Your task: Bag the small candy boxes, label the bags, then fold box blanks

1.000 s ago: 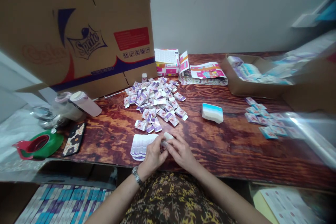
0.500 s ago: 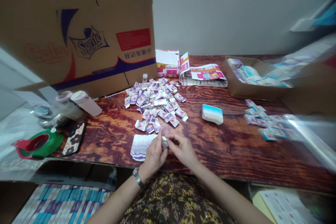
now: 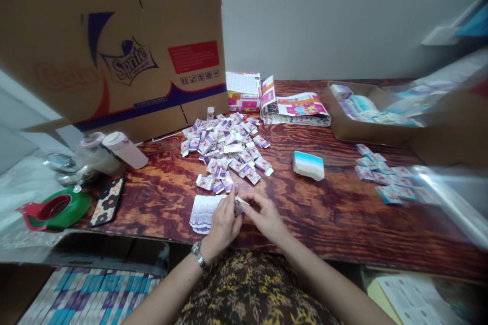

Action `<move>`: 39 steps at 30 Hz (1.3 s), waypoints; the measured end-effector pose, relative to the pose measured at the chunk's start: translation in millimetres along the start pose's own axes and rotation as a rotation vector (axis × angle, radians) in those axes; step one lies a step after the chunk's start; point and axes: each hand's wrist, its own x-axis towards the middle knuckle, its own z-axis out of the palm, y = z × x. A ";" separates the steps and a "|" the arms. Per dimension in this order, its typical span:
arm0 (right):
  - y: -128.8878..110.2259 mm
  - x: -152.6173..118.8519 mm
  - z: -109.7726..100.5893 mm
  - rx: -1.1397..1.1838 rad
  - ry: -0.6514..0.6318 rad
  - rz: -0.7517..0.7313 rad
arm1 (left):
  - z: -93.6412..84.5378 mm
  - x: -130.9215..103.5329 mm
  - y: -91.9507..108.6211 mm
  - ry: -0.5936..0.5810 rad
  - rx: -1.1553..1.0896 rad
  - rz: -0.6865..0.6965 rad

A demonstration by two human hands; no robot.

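Between the fingertips of my left hand (image 3: 224, 218) and my right hand (image 3: 267, 217) is a small printed carton (image 3: 239, 204), partly hidden by the fingers. Both hands are closed on it, close to the table's front edge. Under and beside my left hand lies a fanned stack of flat white-and-purple cartons (image 3: 202, 213). Just beyond the hands spreads a heap of small purple-and-white boxes (image 3: 229, 150), several with flaps standing up. A blue-and-white stack of flat pieces (image 3: 308, 165) sits to the right of the heap.
A large cardboard carton (image 3: 152, 61) stands at the back left. Bottles (image 3: 125, 150), a phone (image 3: 107, 202) and a green tape dispenser (image 3: 64, 208) are at left. To the right are an open box (image 3: 366, 132) with packs and several small blue-and-purple boxes (image 3: 381, 172).
My fingers have shifted slightly around the small carton, and a pale flap of it now shows by my right fingertips. The other things on the table stay where they were.
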 end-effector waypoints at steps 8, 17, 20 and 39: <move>-2.6 -1.2 1.4 -0.096 0.024 0.030 | 3.0 -3.1 0.9 -0.015 -0.018 -0.017; 15.7 -11.2 11.0 -0.227 0.013 -0.175 | -2.8 18.8 -9.7 -0.030 0.011 -0.132; 35.8 2.3 3.3 -0.181 -0.039 -0.083 | -24.8 52.3 -16.1 0.122 0.041 -0.172; 42.0 -2.1 4.3 -0.219 -0.022 -0.026 | 11.7 -22.3 -5.0 -0.104 0.129 -0.078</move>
